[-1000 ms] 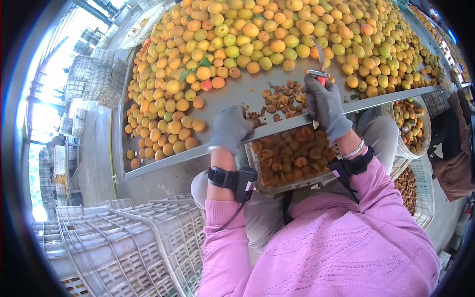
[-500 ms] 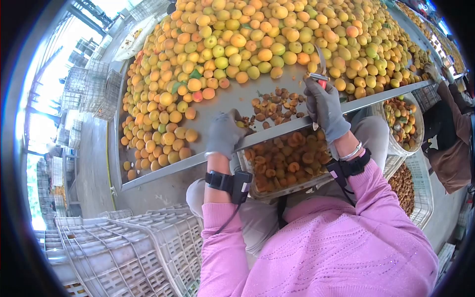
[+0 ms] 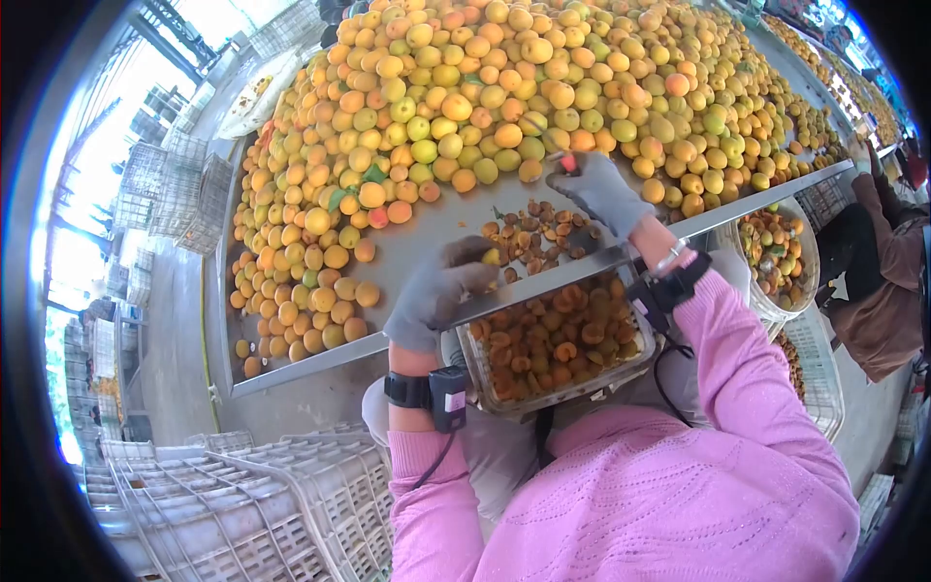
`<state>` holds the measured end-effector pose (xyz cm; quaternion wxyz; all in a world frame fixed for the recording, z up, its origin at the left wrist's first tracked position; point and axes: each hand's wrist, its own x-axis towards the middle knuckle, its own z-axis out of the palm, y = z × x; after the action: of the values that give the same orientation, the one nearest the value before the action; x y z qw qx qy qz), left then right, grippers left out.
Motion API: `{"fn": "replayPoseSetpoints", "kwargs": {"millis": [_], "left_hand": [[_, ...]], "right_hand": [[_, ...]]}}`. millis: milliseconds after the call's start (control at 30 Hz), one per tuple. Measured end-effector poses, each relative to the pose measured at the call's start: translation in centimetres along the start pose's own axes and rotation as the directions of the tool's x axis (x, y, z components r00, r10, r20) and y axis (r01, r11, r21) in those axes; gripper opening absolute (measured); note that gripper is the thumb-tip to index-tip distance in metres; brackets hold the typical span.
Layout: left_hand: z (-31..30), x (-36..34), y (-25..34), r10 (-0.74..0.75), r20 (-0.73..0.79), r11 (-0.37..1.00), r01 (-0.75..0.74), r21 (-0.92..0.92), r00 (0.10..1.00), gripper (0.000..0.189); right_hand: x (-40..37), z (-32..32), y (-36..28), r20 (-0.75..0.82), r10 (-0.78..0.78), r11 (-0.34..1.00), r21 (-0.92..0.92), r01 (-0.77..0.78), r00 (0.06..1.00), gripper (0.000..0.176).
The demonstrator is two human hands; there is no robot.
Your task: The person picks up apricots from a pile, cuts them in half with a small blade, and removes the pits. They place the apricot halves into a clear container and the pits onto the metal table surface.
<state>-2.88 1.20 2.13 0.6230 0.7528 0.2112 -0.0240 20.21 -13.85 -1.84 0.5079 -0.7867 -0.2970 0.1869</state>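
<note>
My left hand (image 3: 432,296), in a grey glove, is closed at the table's front rim. A bit of yellow apricot (image 3: 492,257) shows at its fingertips; the rest is hidden by the fingers. My right hand (image 3: 603,192), also gloved, is closed around a knife with a red handle (image 3: 568,163). The thin, curved blade points up and left toward the apricot pile (image 3: 504,82). Between the hands, brown apricot pits (image 3: 533,233) lie on the metal table (image 3: 441,215). Below the rim, a clear plastic tub (image 3: 504,401) holds apricot halves (image 3: 562,335).
A metal rim (image 3: 310,367) edges the table. At right, a white bucket (image 3: 813,276) contains fruit scraps, and another person (image 3: 878,281) sits beyond it. White plastic crates (image 3: 233,504) stand at lower left. Further crates (image 3: 184,194) are stacked at far left.
My right hand has moved left, and the knife now tilts left instead of upward. My left hand has turned, showing more of the yellow fruit. The view has shifted slightly.
</note>
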Motion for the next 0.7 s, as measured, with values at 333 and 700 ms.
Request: {"fn": "replayPoseSetpoints", "kwargs": {"millis": [333,700], "left_hand": [[1.2,0.6,0.7,0.115,0.29,0.973,-0.048,-0.227,0.95,0.039],[3.1,3.0,0.3,0.269,-0.392,0.854,-0.406,-0.325,0.88,0.036]], "right_hand": [[5.9,2.4,-0.4,0.275,-0.185,0.597,-0.731,0.33,0.943,0.028],[-2.9,0.6,-7.9,0.501,0.069,0.947,0.239,-0.214,0.863,0.037]]}}
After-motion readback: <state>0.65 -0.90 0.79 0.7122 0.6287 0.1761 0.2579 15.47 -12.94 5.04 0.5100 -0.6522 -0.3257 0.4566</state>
